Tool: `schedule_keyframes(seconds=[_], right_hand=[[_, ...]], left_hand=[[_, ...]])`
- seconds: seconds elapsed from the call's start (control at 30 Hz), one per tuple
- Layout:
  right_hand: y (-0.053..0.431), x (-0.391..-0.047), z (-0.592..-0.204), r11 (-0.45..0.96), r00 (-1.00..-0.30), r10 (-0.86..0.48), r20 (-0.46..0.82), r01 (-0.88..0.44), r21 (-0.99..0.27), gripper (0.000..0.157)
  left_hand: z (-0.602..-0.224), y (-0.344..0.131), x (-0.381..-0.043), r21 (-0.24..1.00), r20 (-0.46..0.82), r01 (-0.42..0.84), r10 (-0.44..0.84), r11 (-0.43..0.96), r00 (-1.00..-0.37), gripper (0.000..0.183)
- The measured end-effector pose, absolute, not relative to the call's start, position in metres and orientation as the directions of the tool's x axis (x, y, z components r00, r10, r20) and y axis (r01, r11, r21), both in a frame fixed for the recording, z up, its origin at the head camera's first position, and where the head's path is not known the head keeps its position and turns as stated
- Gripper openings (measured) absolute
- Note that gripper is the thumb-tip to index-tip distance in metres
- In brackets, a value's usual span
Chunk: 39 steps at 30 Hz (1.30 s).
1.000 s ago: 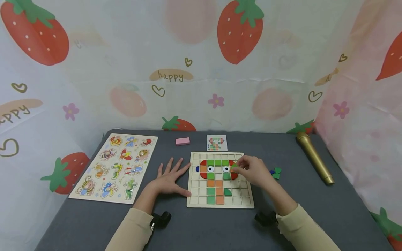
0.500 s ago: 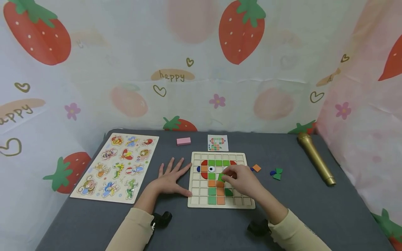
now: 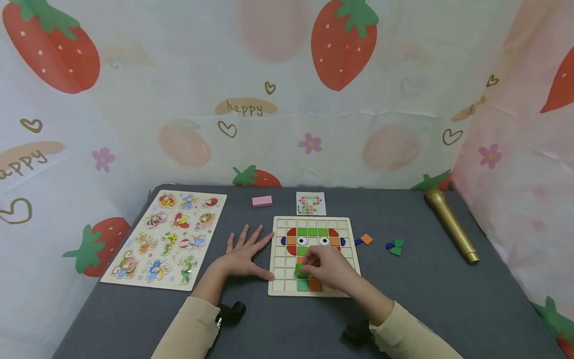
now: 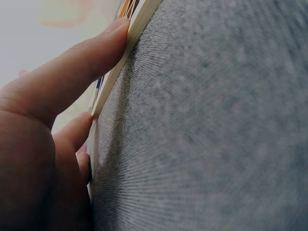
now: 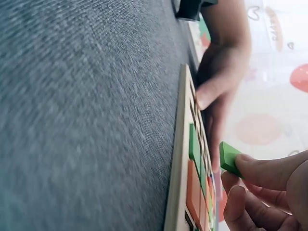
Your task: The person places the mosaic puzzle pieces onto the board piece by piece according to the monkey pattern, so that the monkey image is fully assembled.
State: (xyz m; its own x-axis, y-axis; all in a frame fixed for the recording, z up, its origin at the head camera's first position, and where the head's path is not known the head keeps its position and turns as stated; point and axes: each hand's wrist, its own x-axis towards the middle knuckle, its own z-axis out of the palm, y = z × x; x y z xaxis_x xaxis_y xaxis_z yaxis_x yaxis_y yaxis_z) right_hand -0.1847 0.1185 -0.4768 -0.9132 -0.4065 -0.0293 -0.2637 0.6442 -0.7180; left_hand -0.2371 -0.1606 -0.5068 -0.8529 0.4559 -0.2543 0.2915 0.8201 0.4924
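My right hand (image 3: 329,267) pinches a green tile (image 5: 229,158) between thumb and fingers. It holds the tile over the lower middle of a wooden grid board (image 3: 278,285), and the right wrist view has the tile raised above the surface. Red, green, orange and blue tiles fill part of the grid, with two eye tiles (image 3: 324,241) near the top. Parts of the lower pattern are hidden under my right hand. My left hand (image 3: 242,262) lies with its fingers spread at the board's left side, thumb and forefinger touching its edge.
Behind the board lie a pattern card (image 3: 311,203) and a pink block (image 3: 262,201). An insect picture board (image 3: 163,239) is on the left. Loose orange (image 3: 366,239) and green tiles (image 3: 395,252) with blue ones lie right, before a gold microphone-like cylinder (image 3: 452,227).
My right hand has moved from the board's upper right down and left, carrying the green tile. This uncovers a blue tile on the board and loose orange and blue tiles. My left hand stays put.
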Motion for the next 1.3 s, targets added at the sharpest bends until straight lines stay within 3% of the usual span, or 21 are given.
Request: schedule_keyframes(seconds=[0.87, 1.3], right_hand=[[0.087, -0.197, -0.489, 0.754, -0.915, -0.401, -0.032, -0.31, -0.58, 0.011], [0.097, -0.194, -0.483, 0.73, -0.926, -0.375, -0.03, -0.276, -0.625, 0.009]], left_hand=[[-0.508, -0.16, -0.238, 0.489, -0.241, 0.301, 0.459, 0.819, -0.855, 0.114], [-0.506, -0.158, -0.236, 0.496, -0.247, 0.291, 0.454, 0.819, -0.856, 0.115]])
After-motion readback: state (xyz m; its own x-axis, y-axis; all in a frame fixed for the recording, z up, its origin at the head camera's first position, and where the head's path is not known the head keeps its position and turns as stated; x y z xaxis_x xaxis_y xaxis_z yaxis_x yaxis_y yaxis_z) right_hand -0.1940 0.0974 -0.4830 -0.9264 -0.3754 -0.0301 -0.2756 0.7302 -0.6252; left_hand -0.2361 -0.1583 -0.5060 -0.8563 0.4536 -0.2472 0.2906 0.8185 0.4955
